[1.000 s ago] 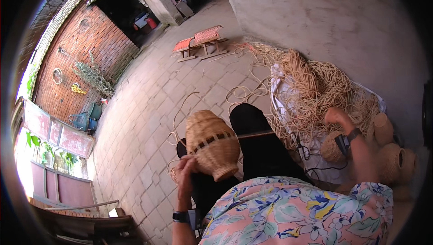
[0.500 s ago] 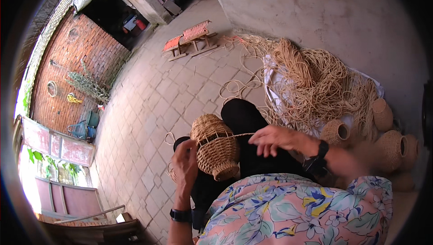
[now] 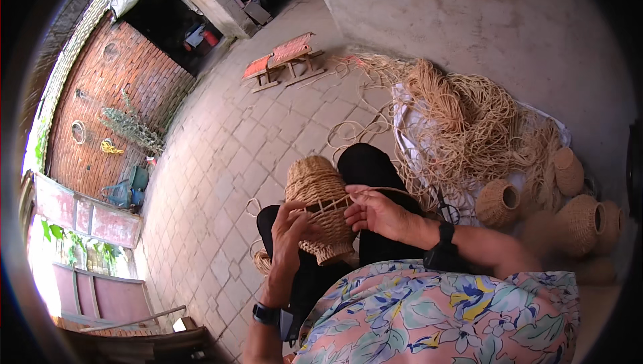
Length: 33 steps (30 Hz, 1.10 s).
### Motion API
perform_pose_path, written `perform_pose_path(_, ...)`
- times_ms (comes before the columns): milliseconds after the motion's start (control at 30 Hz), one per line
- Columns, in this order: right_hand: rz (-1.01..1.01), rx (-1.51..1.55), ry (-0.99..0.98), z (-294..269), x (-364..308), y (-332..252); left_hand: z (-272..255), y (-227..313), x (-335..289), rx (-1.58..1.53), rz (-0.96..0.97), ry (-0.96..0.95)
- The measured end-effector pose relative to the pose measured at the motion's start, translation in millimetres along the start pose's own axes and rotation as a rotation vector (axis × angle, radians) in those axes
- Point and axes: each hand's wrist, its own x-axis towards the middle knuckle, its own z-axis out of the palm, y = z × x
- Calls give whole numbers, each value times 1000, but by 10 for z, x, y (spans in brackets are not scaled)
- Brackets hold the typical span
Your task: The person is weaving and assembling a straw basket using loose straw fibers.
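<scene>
A woven straw-coloured basket (image 3: 313,180) rests on my lap between my knees, its narrow neck toward me. Around its middle runs an open band where bare upright strands show. My left hand (image 3: 292,229) grips the basket's left side, fingers bent over it at the band. On the other side, my right hand (image 3: 380,214) pinches a twisted straw cord (image 3: 395,190) close to the band. The cord trails off behind that hand to the right. Part of the basket's lower body is hidden by my fingers.
A big tangled heap of straw cord (image 3: 482,113) lies on a white sheet at the right, by the wall. Several finished-looking woven baskets (image 3: 497,203) stand nearer me. Small stools with red woven seats (image 3: 293,50) stand ahead. A cord coil (image 3: 262,261) lies by my left leg.
My right hand has moved left from beside the basket up to its open band. The left hand has shifted right, onto the basket. The basket has turned slightly, exposing more bare strands.
</scene>
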Motion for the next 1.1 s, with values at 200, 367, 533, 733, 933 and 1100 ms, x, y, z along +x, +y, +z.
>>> perform_pose_path(200, -78, -235, -62, 14, 204, 58, -185, -516, -215, -124, 27, 148)
perform_pose_path(367, -174, -665, 128, 4, 90, -4, -2, -288, -268, 813, 362, 503)
perform_pose_path(533, -184, -655, 149, -18, 146, -44, 58, -293, -85, 897, 615, 300)
perform_pose_path(733, -288, -543, 76, 46, 187, -77, 156, -202, -25, 1055, 534, 274)
perform_pose_path(933, -412, -843, -32, 175, 235, -61, 187, -266, 10, 1131, 514, 305)
perform_pose_path(1100, -532, -1263, -87, 245, 317, -68, 192, -289, 26, 1172, 595, 288)
